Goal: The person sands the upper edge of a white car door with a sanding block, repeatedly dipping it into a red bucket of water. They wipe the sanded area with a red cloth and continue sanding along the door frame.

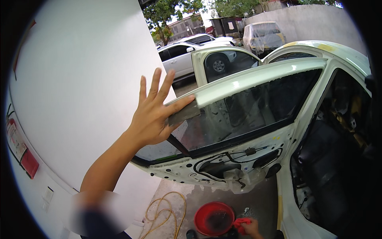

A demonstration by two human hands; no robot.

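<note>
My left hand [153,119] is raised at the upper edge of the pale green car door [226,86], three fingers spread upward, index finger and thumb on a grey pad or sheet [184,114] against the door frame. The door stands open, its dark glass [255,106] above an inner panel with holes, cables and hanging plastic [240,179]. My right hand [250,228] is low at the bottom, gripping a red cloth [241,224] beside a red basin [214,218] on the ground.
A white wall [75,69] fills the left. A yellow hose [165,201] lies coiled on the concrete floor. The car's stripped door opening [329,153] is at right. Behind are another open door [197,67], white cars [177,63] and a covered vehicle [264,35].
</note>
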